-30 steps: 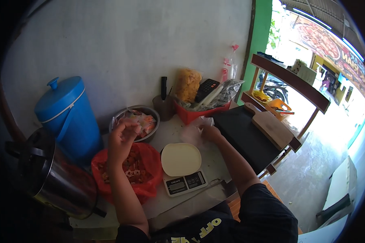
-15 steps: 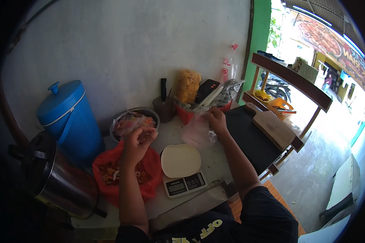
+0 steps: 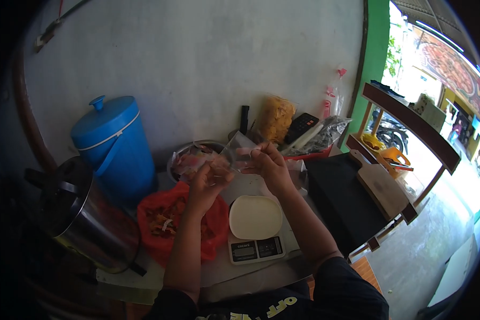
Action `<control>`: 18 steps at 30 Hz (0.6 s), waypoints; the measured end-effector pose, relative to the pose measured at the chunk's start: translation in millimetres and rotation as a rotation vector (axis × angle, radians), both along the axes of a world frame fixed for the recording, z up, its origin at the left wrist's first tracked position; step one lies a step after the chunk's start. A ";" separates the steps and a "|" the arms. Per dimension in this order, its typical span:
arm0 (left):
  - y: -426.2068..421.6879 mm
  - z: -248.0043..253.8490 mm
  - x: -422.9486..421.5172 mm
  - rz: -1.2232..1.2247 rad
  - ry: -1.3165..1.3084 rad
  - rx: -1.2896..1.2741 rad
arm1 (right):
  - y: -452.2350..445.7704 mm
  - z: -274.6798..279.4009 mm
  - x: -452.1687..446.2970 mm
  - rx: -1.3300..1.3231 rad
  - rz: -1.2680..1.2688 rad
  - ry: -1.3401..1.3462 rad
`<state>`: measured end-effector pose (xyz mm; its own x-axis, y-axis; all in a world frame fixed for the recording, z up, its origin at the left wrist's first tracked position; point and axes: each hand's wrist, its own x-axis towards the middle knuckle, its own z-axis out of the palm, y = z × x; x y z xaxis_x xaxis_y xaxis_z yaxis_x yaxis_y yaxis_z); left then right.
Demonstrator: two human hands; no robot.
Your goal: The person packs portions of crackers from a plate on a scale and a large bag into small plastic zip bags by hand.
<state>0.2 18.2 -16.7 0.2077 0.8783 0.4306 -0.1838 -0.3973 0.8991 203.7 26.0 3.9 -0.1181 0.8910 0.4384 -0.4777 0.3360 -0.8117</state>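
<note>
A small clear plastic bag (image 3: 239,145) is held up above the table, between my two hands. My right hand (image 3: 271,166) pinches its right side between thumb and fingers. My left hand (image 3: 210,180) is at the bag's lower left, fingers curled in on its thin edge; the exact contact is blurred. Below the hands sits a white digital kitchen scale (image 3: 256,217) with a bare cream plate. Under my left forearm is a red plastic bag (image 3: 149,213) of orange-brown snack pieces. Behind my left hand stands a metal bowl (image 3: 172,165) with small filled packets.
A blue drink jug (image 3: 114,146) and a steel pot (image 3: 98,218) stand on the left. At the back are a bag of yellow chips (image 3: 276,118), a calculator (image 3: 303,126) and grey plastic (image 3: 333,128). A cutting board (image 3: 381,184) lies on a dark surface (image 3: 336,197) at right.
My right hand has moved left and away from the red container at the back, bringing the clear bag with it. My hands are now close together. The view has shifted left.
</note>
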 end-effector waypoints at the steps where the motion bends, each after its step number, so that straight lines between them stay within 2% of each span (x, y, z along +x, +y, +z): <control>1: 0.8 1.5 -2.1 0.031 -0.025 -0.055 | 0.3 -2.8 -2.3 0.022 0.003 -0.023; 2: 1.5 3.1 -4.1 0.061 -0.050 -0.110 | 2.2 -3.9 -4.3 0.044 0.006 -0.046; 5: -1.1 5.7 -5.8 0.165 -0.050 0.072 | 23.4 -19.2 -6.8 0.376 -0.290 -0.203; 8: 3.0 -0.5 -15.3 0.255 0.464 0.298 | 4.9 -8.3 2.1 0.591 -0.500 -0.678; 11: -8.6 11.3 -7.5 0.316 0.551 0.289 | 2.5 -12.7 2.6 0.521 -0.297 -0.843; 14: -10.9 15.6 -7.2 0.290 0.433 0.249 | 1.7 -13.3 -0.5 0.411 -0.256 -0.713; 18: -7.3 21.1 -39.2 0.486 0.380 0.264 | 0.0 -12.6 -3.5 0.339 -0.140 -0.767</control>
